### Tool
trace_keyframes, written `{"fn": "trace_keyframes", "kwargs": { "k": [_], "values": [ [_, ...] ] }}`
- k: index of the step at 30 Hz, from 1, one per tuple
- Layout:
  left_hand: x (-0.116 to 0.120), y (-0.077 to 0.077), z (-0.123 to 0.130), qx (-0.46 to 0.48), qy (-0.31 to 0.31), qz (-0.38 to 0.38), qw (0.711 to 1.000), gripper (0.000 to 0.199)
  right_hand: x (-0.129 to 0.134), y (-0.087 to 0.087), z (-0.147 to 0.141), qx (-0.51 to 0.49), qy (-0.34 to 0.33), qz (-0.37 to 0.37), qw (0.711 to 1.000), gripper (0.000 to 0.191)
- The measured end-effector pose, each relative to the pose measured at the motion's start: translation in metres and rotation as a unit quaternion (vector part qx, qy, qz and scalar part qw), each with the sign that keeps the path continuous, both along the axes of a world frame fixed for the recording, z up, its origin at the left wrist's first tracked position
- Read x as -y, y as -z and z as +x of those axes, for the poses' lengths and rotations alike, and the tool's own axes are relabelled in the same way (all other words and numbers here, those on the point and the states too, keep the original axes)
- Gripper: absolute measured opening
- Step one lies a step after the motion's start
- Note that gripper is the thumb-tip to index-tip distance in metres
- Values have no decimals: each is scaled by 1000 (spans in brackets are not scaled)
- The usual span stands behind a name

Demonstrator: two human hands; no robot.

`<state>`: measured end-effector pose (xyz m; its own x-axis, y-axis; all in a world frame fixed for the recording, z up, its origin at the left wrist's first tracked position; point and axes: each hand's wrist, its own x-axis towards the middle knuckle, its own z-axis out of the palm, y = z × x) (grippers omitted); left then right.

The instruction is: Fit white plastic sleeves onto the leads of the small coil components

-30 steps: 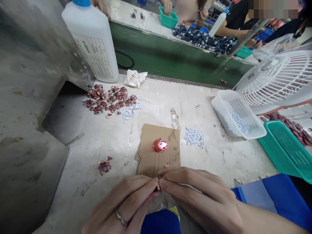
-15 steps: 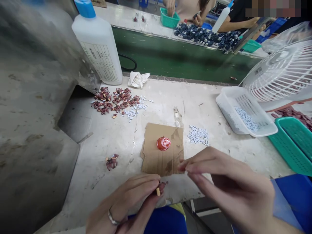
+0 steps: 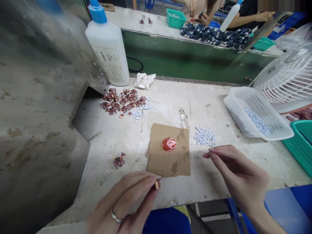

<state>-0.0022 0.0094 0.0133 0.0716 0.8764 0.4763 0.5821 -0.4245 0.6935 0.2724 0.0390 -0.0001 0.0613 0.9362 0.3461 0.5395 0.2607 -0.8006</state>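
Observation:
My left hand (image 3: pixel 131 198), a ring on one finger, pinches a small brown figure (image 3: pixel 157 184) near the table's front edge; most of the figure is hidden by the fingers. My right hand (image 3: pixel 236 175) has its fingertips pressed together around a tiny pale piece (image 3: pixel 209 151), just below a patch of small pale-blue pieces (image 3: pixel 204 136). Between the hands and farther back, a red cap-like container (image 3: pixel 169 144) rests on brown cardboard (image 3: pixel 156 162). One brown figure (image 3: pixel 119 160) stands alone left of the cardboard.
Many brown figures (image 3: pixel 124 99) and pale pieces (image 3: pixel 140 112) lie at the back left, near a white bottle (image 3: pixel 109 52) and crumpled tissue (image 3: pixel 144 80). At right are a white basket (image 3: pixel 234 104), green basket (image 3: pixel 297 146) and fan (image 3: pixel 287 74). Other people's hands work beyond the green divider (image 3: pixel 170 61).
My right hand has moved right and away from my left hand, toward the pale-blue patch. My left hand still holds the brown figure. The view has shifted, so the table objects appear farther right.

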Motion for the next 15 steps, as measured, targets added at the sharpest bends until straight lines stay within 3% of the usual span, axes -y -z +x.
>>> {"fn": "trace_keyframes", "kwargs": {
  "k": [5,8,10,12,15],
  "values": [
    [-26,13,-30,-117,-109,-7,987,18,10,24,11,-8,68,-10,998,22],
    [-55,15,-47,-178,-140,-39,973,14,12,26,13,-29,88,-11,996,25],
    [-67,13,-52,-217,-149,-55,963,23,12,24,13,-32,81,-14,996,22],
    [-68,11,-51,-246,-160,-54,954,35,11,23,14,-28,86,-23,996,21],
    [-47,12,-46,-254,-182,-19,950,41,10,22,14,-26,109,-30,993,20]
  ]
}}
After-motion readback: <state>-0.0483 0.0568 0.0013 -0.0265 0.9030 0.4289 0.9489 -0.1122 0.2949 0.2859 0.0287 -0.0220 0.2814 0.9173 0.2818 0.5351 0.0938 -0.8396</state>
